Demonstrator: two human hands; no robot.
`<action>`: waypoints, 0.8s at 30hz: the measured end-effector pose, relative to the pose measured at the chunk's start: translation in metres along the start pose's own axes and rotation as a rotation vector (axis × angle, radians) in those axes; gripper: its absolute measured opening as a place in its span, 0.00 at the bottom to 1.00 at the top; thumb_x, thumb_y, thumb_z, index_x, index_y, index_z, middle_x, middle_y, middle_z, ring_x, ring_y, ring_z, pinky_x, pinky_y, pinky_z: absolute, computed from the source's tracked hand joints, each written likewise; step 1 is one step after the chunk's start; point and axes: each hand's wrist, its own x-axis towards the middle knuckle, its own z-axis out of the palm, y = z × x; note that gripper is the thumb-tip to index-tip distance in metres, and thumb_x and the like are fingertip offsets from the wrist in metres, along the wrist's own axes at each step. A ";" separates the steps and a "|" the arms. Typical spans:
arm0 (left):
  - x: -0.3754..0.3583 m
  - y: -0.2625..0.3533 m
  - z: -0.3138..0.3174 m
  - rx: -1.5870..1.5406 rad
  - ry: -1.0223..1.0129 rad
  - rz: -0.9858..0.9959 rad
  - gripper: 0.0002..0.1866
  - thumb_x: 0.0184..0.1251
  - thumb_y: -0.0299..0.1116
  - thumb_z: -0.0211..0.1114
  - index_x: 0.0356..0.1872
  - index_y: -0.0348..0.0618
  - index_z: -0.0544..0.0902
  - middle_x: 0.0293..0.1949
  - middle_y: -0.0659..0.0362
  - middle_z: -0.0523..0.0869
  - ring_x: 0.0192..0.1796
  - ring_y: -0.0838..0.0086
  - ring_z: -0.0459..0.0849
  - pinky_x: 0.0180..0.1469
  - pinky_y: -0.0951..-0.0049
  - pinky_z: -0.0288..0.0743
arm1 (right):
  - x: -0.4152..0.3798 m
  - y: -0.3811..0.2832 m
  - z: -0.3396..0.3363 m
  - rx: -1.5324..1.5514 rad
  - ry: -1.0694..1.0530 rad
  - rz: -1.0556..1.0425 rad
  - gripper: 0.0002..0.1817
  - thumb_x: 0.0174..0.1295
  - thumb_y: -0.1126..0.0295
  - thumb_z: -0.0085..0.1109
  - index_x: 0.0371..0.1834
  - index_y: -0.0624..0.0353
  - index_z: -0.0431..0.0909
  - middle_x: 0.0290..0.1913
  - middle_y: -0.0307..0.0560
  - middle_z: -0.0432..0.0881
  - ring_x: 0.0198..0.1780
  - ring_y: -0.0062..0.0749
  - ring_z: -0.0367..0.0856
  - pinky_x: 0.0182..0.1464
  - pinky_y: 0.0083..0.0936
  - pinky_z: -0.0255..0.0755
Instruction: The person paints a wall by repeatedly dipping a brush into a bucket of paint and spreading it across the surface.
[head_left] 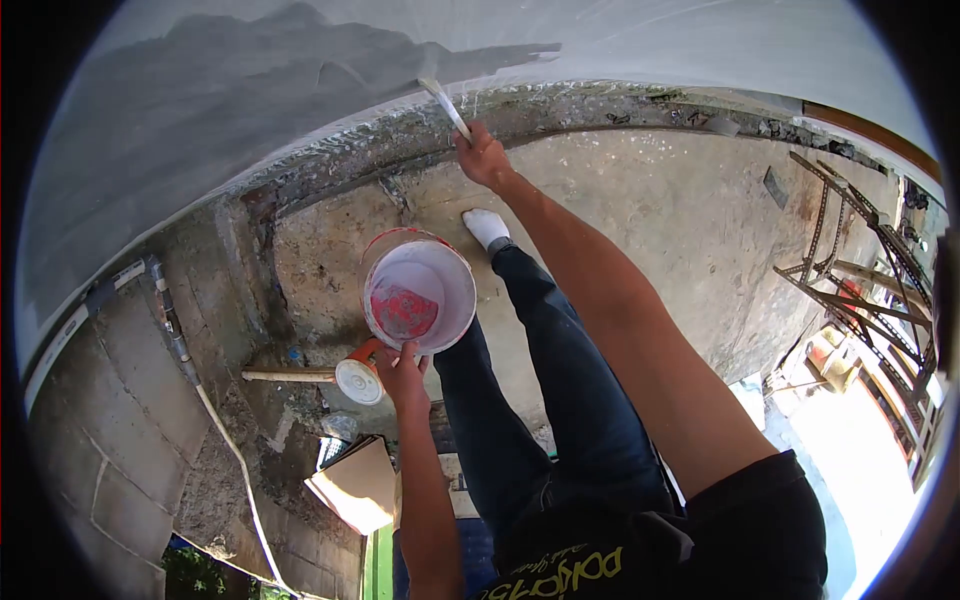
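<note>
My right hand (484,156) is closed around the handle of a paintbrush (447,108). The bristles meet the wall (650,50) near its base, at the lower edge of a dark grey wet-looking patch (250,90). A bucket (453,288) with a whitish inside and a reddish rim hangs from my left hand (402,378), whose fingers grip its near edge. Inside the bucket, a red and grey patch (404,312) shows at the bottom. Just left of that hand is a small orange tub (359,382) with a white lid.
Rough concrete floor (640,220) runs along the wall. At the right stands a rusty metal rack (850,240). A pipe (225,425) crosses the left side, and a cardboard box (360,485) lies near my left forearm. My white-socked foot (486,227) is beside the bucket.
</note>
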 end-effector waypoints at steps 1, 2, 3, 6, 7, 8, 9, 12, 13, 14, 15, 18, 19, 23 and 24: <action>-0.003 0.003 0.004 0.011 -0.010 -0.001 0.16 0.58 0.26 0.66 0.34 0.48 0.63 0.43 0.60 0.74 0.46 0.71 0.78 0.48 0.67 0.80 | 0.007 0.014 -0.021 -0.021 0.038 -0.005 0.20 0.67 0.53 0.50 0.53 0.55 0.71 0.44 0.67 0.82 0.50 0.67 0.78 0.54 0.53 0.71; -0.006 0.006 0.008 0.023 -0.019 -0.003 0.16 0.58 0.27 0.66 0.34 0.48 0.63 0.42 0.59 0.74 0.45 0.71 0.78 0.48 0.67 0.80 | 0.010 0.026 -0.044 -0.031 0.036 0.002 0.19 0.66 0.53 0.51 0.52 0.54 0.72 0.44 0.67 0.82 0.50 0.67 0.78 0.53 0.52 0.71; -0.008 0.008 0.010 0.040 -0.037 0.008 0.17 0.57 0.27 0.67 0.34 0.47 0.63 0.39 0.59 0.73 0.44 0.72 0.78 0.48 0.67 0.80 | 0.012 0.037 -0.065 -0.039 0.034 0.012 0.19 0.66 0.53 0.51 0.52 0.54 0.72 0.44 0.66 0.82 0.50 0.66 0.78 0.53 0.52 0.71; -0.011 0.014 0.019 0.127 -0.069 0.031 0.17 0.57 0.27 0.67 0.34 0.47 0.64 0.38 0.60 0.71 0.43 0.73 0.77 0.48 0.67 0.81 | 0.007 0.063 -0.113 -0.046 0.113 0.057 0.19 0.66 0.53 0.51 0.51 0.55 0.72 0.44 0.66 0.82 0.50 0.65 0.78 0.52 0.52 0.71; -0.009 0.015 0.020 0.146 -0.085 0.031 0.17 0.57 0.28 0.68 0.35 0.46 0.64 0.37 0.61 0.70 0.42 0.74 0.76 0.47 0.68 0.82 | 0.002 0.067 -0.124 -0.027 0.132 0.080 0.19 0.66 0.53 0.51 0.51 0.56 0.72 0.44 0.66 0.82 0.50 0.66 0.78 0.52 0.52 0.71; -0.007 0.015 0.021 0.163 -0.100 0.039 0.16 0.58 0.28 0.68 0.35 0.45 0.64 0.37 0.60 0.70 0.41 0.74 0.76 0.46 0.68 0.83 | -0.003 0.071 -0.132 -0.008 0.149 0.102 0.19 0.67 0.53 0.50 0.51 0.56 0.72 0.43 0.66 0.82 0.50 0.66 0.78 0.52 0.53 0.71; -0.007 0.017 0.024 0.180 -0.114 0.046 0.16 0.58 0.28 0.68 0.35 0.45 0.65 0.38 0.60 0.70 0.41 0.74 0.76 0.46 0.68 0.83 | -0.010 0.074 -0.135 0.017 0.180 0.125 0.20 0.68 0.52 0.48 0.50 0.57 0.72 0.42 0.66 0.82 0.49 0.66 0.79 0.51 0.52 0.71; -0.004 0.023 0.031 0.255 -0.137 0.078 0.16 0.59 0.28 0.67 0.34 0.43 0.64 0.38 0.59 0.69 0.40 0.75 0.77 0.45 0.68 0.85 | -0.033 0.081 -0.140 0.111 0.207 0.182 0.23 0.70 0.50 0.44 0.50 0.61 0.73 0.40 0.65 0.82 0.45 0.64 0.80 0.48 0.49 0.71; -0.006 0.026 0.035 0.268 -0.149 0.108 0.16 0.59 0.28 0.67 0.34 0.42 0.64 0.38 0.59 0.69 0.39 0.74 0.77 0.45 0.67 0.86 | -0.046 0.080 -0.143 0.159 0.174 0.189 0.24 0.70 0.49 0.42 0.49 0.62 0.73 0.39 0.64 0.82 0.44 0.62 0.81 0.47 0.47 0.71; -0.008 0.030 0.037 0.280 -0.160 0.141 0.16 0.59 0.28 0.67 0.34 0.42 0.64 0.38 0.59 0.69 0.39 0.74 0.77 0.45 0.67 0.86 | -0.059 0.077 -0.143 0.208 0.140 0.191 0.26 0.71 0.49 0.41 0.49 0.63 0.74 0.37 0.63 0.82 0.43 0.61 0.81 0.46 0.46 0.71; -0.010 0.035 0.039 0.290 -0.189 0.159 0.16 0.59 0.27 0.67 0.34 0.41 0.64 0.39 0.58 0.69 0.41 0.73 0.77 0.44 0.67 0.86 | -0.072 0.078 -0.141 0.347 0.070 0.232 0.24 0.73 0.48 0.43 0.46 0.60 0.74 0.25 0.38 0.68 0.29 0.22 0.67 0.30 0.26 0.66; -0.013 0.046 0.040 0.320 -0.217 0.194 0.16 0.60 0.26 0.66 0.34 0.40 0.63 0.42 0.57 0.68 0.44 0.70 0.77 0.46 0.66 0.87 | -0.122 0.058 -0.147 0.520 -0.109 0.277 0.24 0.74 0.48 0.40 0.48 0.57 0.76 0.24 0.34 0.66 0.27 0.20 0.65 0.29 0.22 0.63; -0.015 0.052 0.041 0.352 -0.244 0.196 0.16 0.61 0.25 0.65 0.34 0.40 0.62 0.44 0.56 0.67 0.47 0.68 0.77 0.49 0.63 0.86 | -0.136 0.046 -0.151 0.491 -0.162 0.251 0.23 0.74 0.49 0.40 0.48 0.58 0.76 0.24 0.34 0.66 0.27 0.20 0.65 0.29 0.22 0.64; -0.015 0.068 0.035 0.394 -0.289 0.210 0.16 0.63 0.25 0.65 0.34 0.40 0.62 0.45 0.57 0.66 0.50 0.68 0.76 0.51 0.62 0.87 | -0.187 0.020 -0.156 0.386 -0.262 0.017 0.21 0.75 0.54 0.44 0.49 0.61 0.78 0.25 0.36 0.69 0.27 0.22 0.67 0.31 0.26 0.66; -0.016 0.072 0.034 0.412 -0.284 0.225 0.15 0.63 0.25 0.64 0.34 0.40 0.63 0.43 0.58 0.67 0.45 0.71 0.76 0.51 0.62 0.86 | -0.200 0.017 -0.154 0.365 -0.258 -0.069 0.20 0.75 0.55 0.45 0.50 0.62 0.78 0.25 0.37 0.70 0.27 0.23 0.68 0.31 0.26 0.67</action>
